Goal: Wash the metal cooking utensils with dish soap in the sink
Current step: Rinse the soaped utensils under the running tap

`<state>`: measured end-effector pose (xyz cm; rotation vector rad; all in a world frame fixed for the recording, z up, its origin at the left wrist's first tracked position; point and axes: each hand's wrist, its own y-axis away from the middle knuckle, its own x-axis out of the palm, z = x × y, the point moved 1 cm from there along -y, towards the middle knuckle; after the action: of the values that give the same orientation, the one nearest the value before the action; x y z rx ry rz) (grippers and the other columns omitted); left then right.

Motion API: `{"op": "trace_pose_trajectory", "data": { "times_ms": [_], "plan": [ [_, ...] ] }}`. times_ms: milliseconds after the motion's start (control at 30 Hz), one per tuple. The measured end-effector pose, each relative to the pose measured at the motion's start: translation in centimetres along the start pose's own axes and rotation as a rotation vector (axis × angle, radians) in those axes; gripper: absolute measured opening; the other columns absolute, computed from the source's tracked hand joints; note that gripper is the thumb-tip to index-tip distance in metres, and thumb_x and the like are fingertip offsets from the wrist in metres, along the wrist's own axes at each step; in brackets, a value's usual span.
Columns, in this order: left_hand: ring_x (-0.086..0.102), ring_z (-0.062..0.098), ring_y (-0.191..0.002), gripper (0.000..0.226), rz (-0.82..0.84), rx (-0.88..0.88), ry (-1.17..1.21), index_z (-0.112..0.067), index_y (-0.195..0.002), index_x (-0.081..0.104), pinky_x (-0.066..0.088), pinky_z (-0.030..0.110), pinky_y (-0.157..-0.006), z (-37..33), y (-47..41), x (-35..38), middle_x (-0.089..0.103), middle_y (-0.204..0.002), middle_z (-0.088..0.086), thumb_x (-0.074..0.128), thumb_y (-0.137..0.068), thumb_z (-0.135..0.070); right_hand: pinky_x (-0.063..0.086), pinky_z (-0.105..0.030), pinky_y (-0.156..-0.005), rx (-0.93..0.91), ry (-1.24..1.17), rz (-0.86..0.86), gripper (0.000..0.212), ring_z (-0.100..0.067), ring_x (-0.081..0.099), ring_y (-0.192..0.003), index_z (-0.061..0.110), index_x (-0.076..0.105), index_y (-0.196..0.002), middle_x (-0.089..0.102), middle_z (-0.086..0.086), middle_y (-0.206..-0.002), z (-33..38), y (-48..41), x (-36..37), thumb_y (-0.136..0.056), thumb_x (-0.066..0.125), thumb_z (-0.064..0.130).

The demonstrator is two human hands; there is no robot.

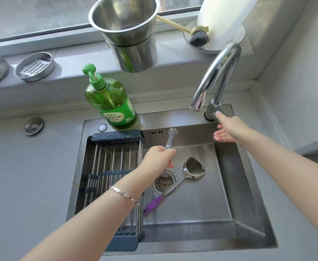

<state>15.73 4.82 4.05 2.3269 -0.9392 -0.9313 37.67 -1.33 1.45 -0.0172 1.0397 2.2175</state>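
My left hand (159,158) grips a metal utensil (170,137) over the steel sink (229,194); its handle end points up toward the back wall and its lower end is hidden near the drain (163,182). A metal spatula (193,169) with a purple handle (153,203) lies on the sink floor beside the drain. My right hand (228,129) reaches to the base of the chrome faucet (217,76), fingers extended, touching its lever. A green dish soap pump bottle (110,102) stands on the sink's back rim. No water is visibly running.
A roll-up drying rack (115,178) covers the sink's left part. On the window ledge stand stacked steel pots (130,34), a round steel dish (34,66), a dish brush (198,36) and a white paper roll (222,17). Grey counter surrounds the sink.
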Motion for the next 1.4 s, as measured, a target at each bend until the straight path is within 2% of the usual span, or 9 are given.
{"op": "trace_pose_trajectory", "data": {
  "times_ms": [133,267,400,533,867,1033,1200,1300,1400],
  "plan": [
    [0.061,0.025,-0.078,0.041,0.025,0.002,-0.01,-0.015,-0.05,0.042,0.04,0.029,-0.066,-0.5,-1.0,0.6,0.05,-0.031,-0.01,0.05,-0.09,-0.023,0.048,-0.019,-0.033,0.055,0.078,-0.031,0.033,-0.024,0.057,-0.056,-0.004,0.05,-0.104,0.056,-0.016,-0.069,-0.4,-1.1,0.7,-0.098,0.036,0.026],
    [0.059,0.024,-0.075,0.038,0.061,0.026,-0.005,-0.015,-0.053,0.043,0.05,0.039,-0.078,-0.9,-1.3,0.9,0.049,-0.032,-0.009,0.049,-0.089,-0.022,0.045,-0.026,-0.044,0.099,0.128,-0.114,0.033,-0.022,0.053,-0.053,0.002,0.05,-0.1,0.056,-0.013,-0.067,-0.6,-1.7,1.4,-0.097,0.03,0.028],
    [0.058,0.023,-0.073,0.034,0.078,0.062,-0.003,-0.015,-0.056,0.044,0.05,0.044,-0.086,-1.4,-0.3,1.0,0.05,-0.04,-0.007,0.049,-0.089,-0.023,0.043,-0.02,-0.035,0.138,0.101,-0.16,0.038,-0.021,0.051,-0.049,0.001,0.05,-0.088,0.057,-0.014,-0.068,-0.4,-2.1,1.8,-0.097,0.028,0.031],
    [0.057,0.022,-0.074,0.039,0.101,0.102,-0.001,-0.017,-0.054,0.043,0.048,0.042,-0.085,-1.7,0.7,1.0,0.051,-0.035,-0.01,0.049,-0.091,-0.027,0.038,-0.013,-0.027,0.142,0.073,-0.18,0.034,-0.021,0.049,-0.048,-0.001,0.049,-0.093,0.054,-0.013,-0.064,-0.8,-2.0,1.7,-0.097,0.028,0.026],
    [0.057,0.021,-0.072,0.039,0.104,0.147,0.074,-0.018,-0.057,0.041,0.04,0.027,-0.073,-1.7,2.3,0.5,0.047,-0.033,-0.011,0.049,-0.094,-0.026,0.042,-0.018,-0.032,0.113,0.088,-0.184,0.031,-0.022,0.049,-0.047,-0.002,0.049,-0.096,0.054,-0.015,-0.062,-1.5,-1.8,1.4,-0.095,0.027,0.021],
    [0.055,0.021,-0.073,0.041,0.11,0.152,0.088,-0.018,-0.055,0.041,0.04,0.029,-0.077,-1.3,2.7,0.1,0.048,-0.034,-0.011,0.049,-0.094,-0.026,0.045,-0.02,-0.036,0.104,0.05,-0.192,0.043,-0.022,0.05,-0.049,-0.007,0.051,-0.113,0.054,-0.015,-0.065,-1.6,-1.2,1.5,-0.097,0.027,0.024],
    [0.055,0.019,-0.067,0.033,0.101,0.183,0.034,-0.018,-0.059,0.044,0.041,0.027,-0.071,-1.2,3.2,0.4,0.052,-0.048,-0.008,0.05,-0.091,-0.023,0.052,-0.029,-0.065,0.117,-0.276,0.14,0.04,-0.026,0.061,-0.077,-0.003,0.049,-0.113,0.059,-0.019,-0.091,-1.0,4.1,3.7,-0.098,0.04,0.033],
    [0.051,0.013,-0.06,0.025,0.086,0.226,-0.059,-0.015,-0.066,0.05,0.039,0.026,-0.06,-1.1,3.6,0.7,0.056,-0.059,-0.004,0.05,-0.09,-0.024,0.057,-0.029,-0.066,0.091,-0.649,0.462,0.021,-0.023,0.062,-0.078,-0.001,0.053,-0.091,0.061,-0.015,-0.085,-0.6,8.5,6.2,-0.097,0.045,0.017],
    [0.055,0.017,-0.07,0.019,0.078,0.293,-0.098,-0.01,-0.083,0.056,0.048,0.035,-0.07,-0.5,3.8,0.8,0.056,-0.068,-0.002,0.048,-0.092,-0.024,0.059,-0.023,-0.062,0.043,-0.833,0.475,0.011,-0.018,0.068,-0.073,-0.001,0.05,-0.095,0.063,-0.014,-0.088,-0.7,10.1,8.2,-0.097,0.04,0.002]
  ]
}}
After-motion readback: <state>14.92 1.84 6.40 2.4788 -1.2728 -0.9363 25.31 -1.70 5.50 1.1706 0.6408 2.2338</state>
